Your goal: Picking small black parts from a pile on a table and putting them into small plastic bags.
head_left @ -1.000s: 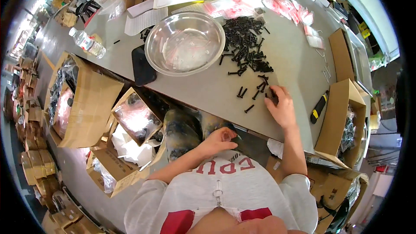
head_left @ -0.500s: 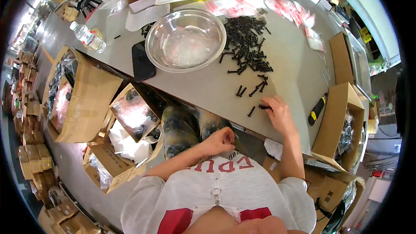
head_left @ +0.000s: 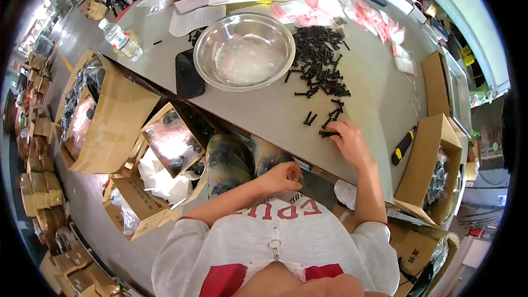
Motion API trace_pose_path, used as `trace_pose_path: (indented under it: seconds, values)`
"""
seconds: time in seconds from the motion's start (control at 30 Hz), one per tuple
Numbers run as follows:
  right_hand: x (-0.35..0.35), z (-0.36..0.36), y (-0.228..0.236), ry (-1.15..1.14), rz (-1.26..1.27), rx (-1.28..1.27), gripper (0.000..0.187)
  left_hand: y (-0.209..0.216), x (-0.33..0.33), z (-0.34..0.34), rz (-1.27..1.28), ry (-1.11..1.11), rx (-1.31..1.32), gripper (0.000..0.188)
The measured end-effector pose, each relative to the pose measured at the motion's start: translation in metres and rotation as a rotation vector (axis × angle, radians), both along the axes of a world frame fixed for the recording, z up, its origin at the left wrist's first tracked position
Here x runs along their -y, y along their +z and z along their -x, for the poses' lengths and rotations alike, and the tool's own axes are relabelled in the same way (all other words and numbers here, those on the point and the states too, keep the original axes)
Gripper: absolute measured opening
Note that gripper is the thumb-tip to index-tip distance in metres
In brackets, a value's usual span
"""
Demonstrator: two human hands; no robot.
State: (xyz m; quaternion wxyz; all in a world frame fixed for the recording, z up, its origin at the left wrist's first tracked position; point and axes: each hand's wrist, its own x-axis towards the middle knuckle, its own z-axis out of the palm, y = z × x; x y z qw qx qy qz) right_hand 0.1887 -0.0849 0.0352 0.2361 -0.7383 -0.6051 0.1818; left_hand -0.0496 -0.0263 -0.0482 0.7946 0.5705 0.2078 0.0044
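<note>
Fingertips of the right hand [head_left: 349,142] pinch a black screw [head_left: 326,133] at the near edge of the grey table [head_left: 264,113], below the screw pile [head_left: 319,58] and steel bowl [head_left: 245,50]; the left hand [head_left: 281,176] curls closed under the table edge, contents unclear

bright, even light from overhead fills the scene, with little hard shadow on the grey table [head_left: 275,113]. the steel bowl [head_left: 245,50] throws soft glare off its inner wall, and the clear plastic bags [head_left: 352,11] beyond it shine pale. a short dim shadow lies under the right hand [head_left: 348,140]. the fisheye lens bends the table edge and squeezes the cardboard boxes [head_left: 104,115] toward a black round rim. the centre is sharp; the far edges go soft and smeared.
</note>
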Motion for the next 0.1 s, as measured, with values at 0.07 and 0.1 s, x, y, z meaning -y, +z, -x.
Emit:
trace_pose_path:
  seconds: [0.07,0.1]
  values:
    - [-0.004,0.0016,0.0035,-0.004,0.008,0.026,0.032,0.0045,-0.0068,-0.0077,-0.01,-0.092,-0.054,0.031]
    - [-0.0055,0.0031,0.0052,-0.01,0.016,0.052,0.033,-0.0021,-0.0078,-0.0113,-0.007,-0.114,-0.017,0.034]
